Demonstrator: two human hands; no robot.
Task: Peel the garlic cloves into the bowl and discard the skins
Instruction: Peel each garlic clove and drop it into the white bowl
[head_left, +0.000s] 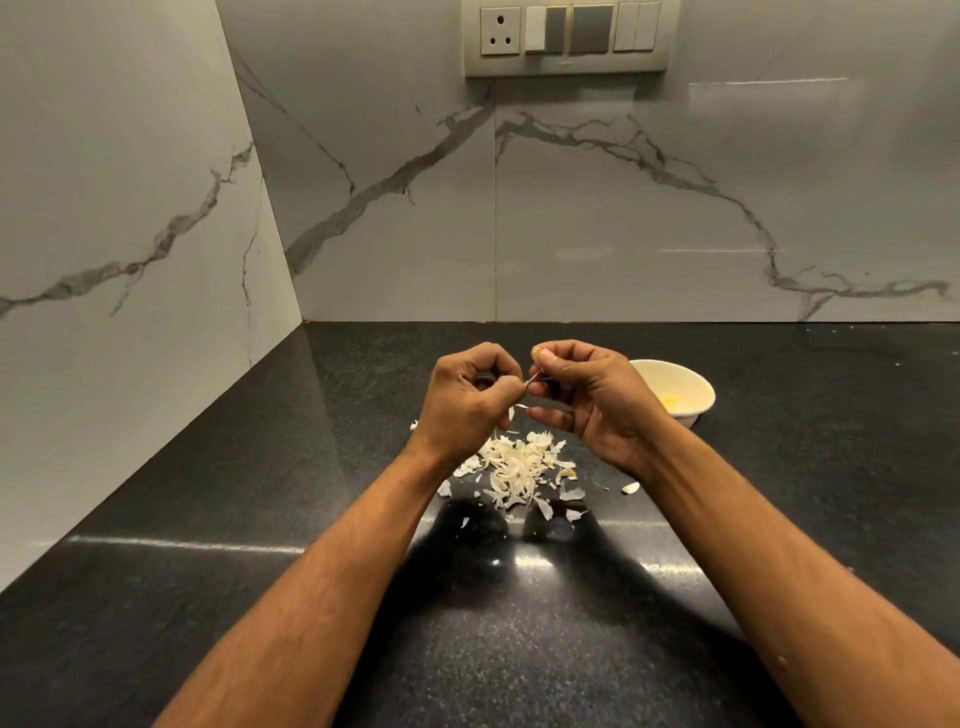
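Both hands are raised above the black counter, close together. My right hand (582, 395) pinches a small garlic clove (535, 354) between thumb and forefinger; only its tip shows. My left hand (470, 400) has its fingers curled and pinches a thin strip of skin (531, 379) that stretches to the clove. A pile of papery garlic skins (514, 470) lies on the counter under the hands. A cream bowl (696, 387) stands behind my right hand, partly hidden by it, with something pale yellow inside.
The black speckled counter (260, 493) runs into a corner of marble-look walls at the left and back. A switch and socket panel (566, 36) is high on the back wall. Stray skin bits (630, 487) lie to the right of the pile.
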